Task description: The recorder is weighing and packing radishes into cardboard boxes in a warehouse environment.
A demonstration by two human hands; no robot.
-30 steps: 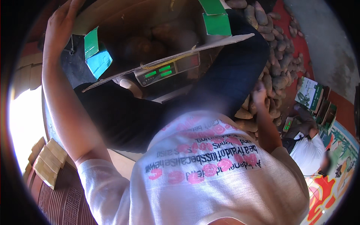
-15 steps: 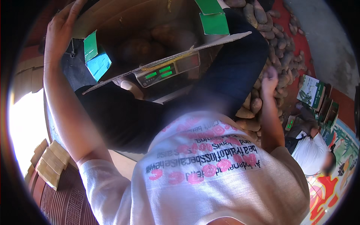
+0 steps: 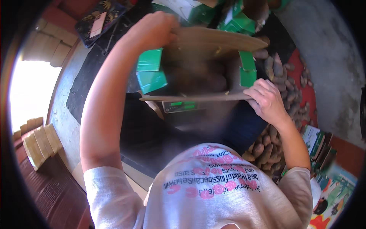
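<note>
A brown cardboard box (image 3: 213, 45) with green panels is held in front of me, with dark sweet potatoes (image 3: 198, 76) lying inside it. My left hand (image 3: 152, 30) grips the box's far left edge. At the near right corner my right hand (image 3: 267, 101) clasps the box's flap. Below the box a scale (image 3: 181, 107) shows a green lit display.
A heap of sweet potatoes (image 3: 282, 91) lies on the floor at the right, running down to my right arm. Green and white boxes (image 3: 318, 143) stand at the lower right. Folded cardboard (image 3: 38, 143) is stacked at the left, and more green boxes (image 3: 198, 9) sit at the top.
My right hand left the potato heap and took hold of the box's right flap. The box has shifted to the right and nearer the middle of the view, with both hands on it.
</note>
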